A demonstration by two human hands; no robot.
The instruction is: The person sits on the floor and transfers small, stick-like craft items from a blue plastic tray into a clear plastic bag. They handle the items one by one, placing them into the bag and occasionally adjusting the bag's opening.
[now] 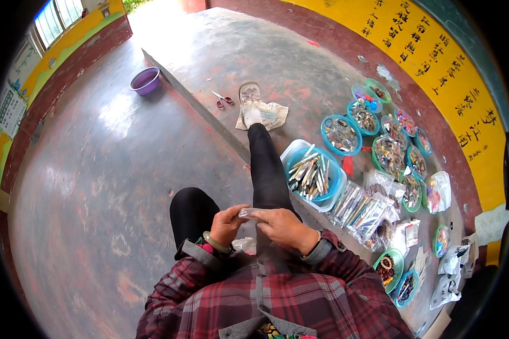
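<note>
A purple basin point(147, 86) sits in the upper left of the frame. A low ledge point(193, 103) runs slanting across the floor, from the top left toward the middle. Red-handled scissors point(222, 100) lie near the top middle, beside a pale cloth point(274, 115) under the person's shoe point(250, 93). The legs fill the space just past the hands.

Right of the middle, a white tub point(324, 207) has a blue bowl point(337, 179) in it, full of long thin sticks point(309, 175). Clear packs point(361, 210) of more thin things lie just beside it. Round bowls at the upper right hold little bits of many colors. At the lower right, a green bowl point(399, 261) holds strings of beads point(385, 264).

At the middle, the left hand point(225, 225) and right hand point(287, 229) both pinch a piece of clear plastic point(246, 213) between their fingers, above the lap.
</note>
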